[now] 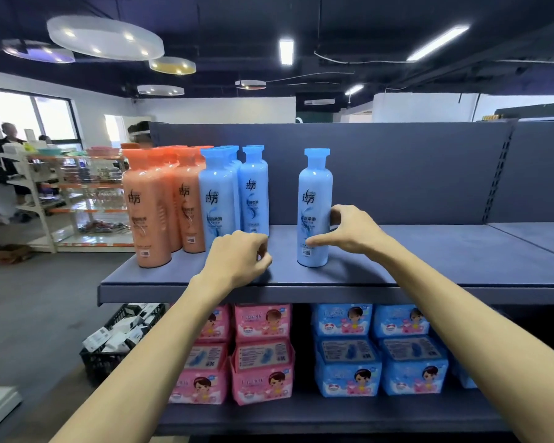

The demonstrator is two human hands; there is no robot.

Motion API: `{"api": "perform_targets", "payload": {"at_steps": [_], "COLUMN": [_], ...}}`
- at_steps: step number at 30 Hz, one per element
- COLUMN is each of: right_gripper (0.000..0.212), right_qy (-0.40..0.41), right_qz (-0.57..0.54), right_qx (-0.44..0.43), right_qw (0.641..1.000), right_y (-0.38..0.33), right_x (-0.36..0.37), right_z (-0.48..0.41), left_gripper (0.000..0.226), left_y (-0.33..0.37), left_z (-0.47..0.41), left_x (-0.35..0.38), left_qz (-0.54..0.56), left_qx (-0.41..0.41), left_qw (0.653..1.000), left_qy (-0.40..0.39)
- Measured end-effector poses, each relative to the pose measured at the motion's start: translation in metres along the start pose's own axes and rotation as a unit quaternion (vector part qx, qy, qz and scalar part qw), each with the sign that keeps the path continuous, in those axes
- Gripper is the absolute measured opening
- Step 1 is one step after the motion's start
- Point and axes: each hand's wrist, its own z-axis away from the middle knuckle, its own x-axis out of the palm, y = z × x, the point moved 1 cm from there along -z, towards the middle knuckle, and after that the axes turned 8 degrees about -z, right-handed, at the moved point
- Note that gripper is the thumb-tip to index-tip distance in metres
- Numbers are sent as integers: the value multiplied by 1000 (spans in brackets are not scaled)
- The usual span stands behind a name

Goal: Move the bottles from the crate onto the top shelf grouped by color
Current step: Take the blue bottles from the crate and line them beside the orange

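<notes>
The lone blue bottle stands upright on the top shelf, apart from the others. My right hand grips its lower half, thumb on the front label and fingers round its right side. Left of it stands a cluster of blue bottles, and beside that a group of orange bottles. My left hand has its fingers curled with nothing visible in them. It sits on the shelf in front of the nearest clustered blue bottle and hides that bottle's base.
A black crate holding white packs sits on the floor at lower left. Pink packs and blue packs fill the shelf below. The top shelf is bare to the right of the lone bottle. A person stands by white racks at far left.
</notes>
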Motion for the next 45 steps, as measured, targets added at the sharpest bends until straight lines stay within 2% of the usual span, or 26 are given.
{"api": "perform_targets", "payload": {"at_steps": [3, 8, 13, 24, 32, 45], "right_gripper": [59, 57, 62, 56, 50, 52], "right_qy": [21, -19, -30, -52, -45, -59], "right_qz": [0, 2, 14, 7, -4, 0], "right_qx": [1, -10, -17, -26, -26, -19], "right_qw": [1000, 1000, 999, 998, 999, 998], "right_y": [-3, -14, -30, -50, -54, -58], "right_x": [5, 15, 35, 71, 89, 93], "right_z": [0, -8, -20, -47, -62, -69], "left_gripper": [12, 10, 12, 14, 13, 16], "left_y": [-6, -16, -16, -20, -23, -25], "left_z": [3, 7, 8, 9, 8, 9], "left_x": [1, 2, 5, 14, 11, 10], "left_qz": [0, 0, 1, -6, 10, -4], "left_qx": [-2, -13, -7, 5, 15, 32], "left_qw": [1000, 1000, 1000, 999, 999, 999], "left_qy": [4, 7, 19, 42, 36, 10]}}
